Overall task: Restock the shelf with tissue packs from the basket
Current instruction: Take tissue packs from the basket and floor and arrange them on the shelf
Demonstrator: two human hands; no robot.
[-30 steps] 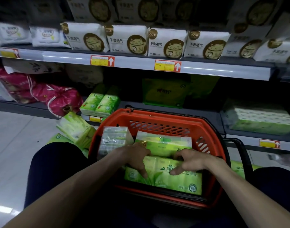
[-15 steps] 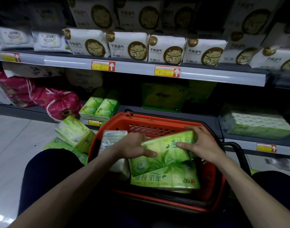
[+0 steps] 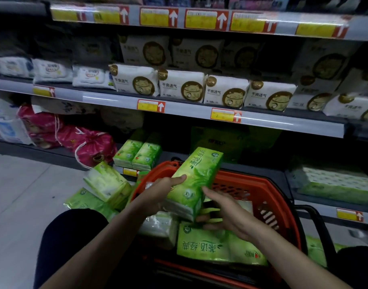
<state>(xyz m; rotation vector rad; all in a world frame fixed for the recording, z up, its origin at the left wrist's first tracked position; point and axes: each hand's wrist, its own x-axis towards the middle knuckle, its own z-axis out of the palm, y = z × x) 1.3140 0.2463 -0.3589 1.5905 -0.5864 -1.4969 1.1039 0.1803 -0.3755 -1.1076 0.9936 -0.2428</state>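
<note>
**Pack held in your left hand**

Your left hand (image 3: 158,192) grips the green tissue pack (image 3: 196,174) — thumb across its face, fingers hidden behind — tilted above the orange basket (image 3: 254,185). Your right hand (image 3: 227,213) is spread and relaxed just right of the pack's lower end, holding nothing; another pack (image 3: 210,245) lies beneath it.

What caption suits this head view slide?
Left hand holds a green tissue pack above the red basket, right hand open beside it.

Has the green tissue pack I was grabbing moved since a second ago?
Yes. The tissue pack has come up out of the basket and now tilts above its far rim, held by the left hand.
</note>
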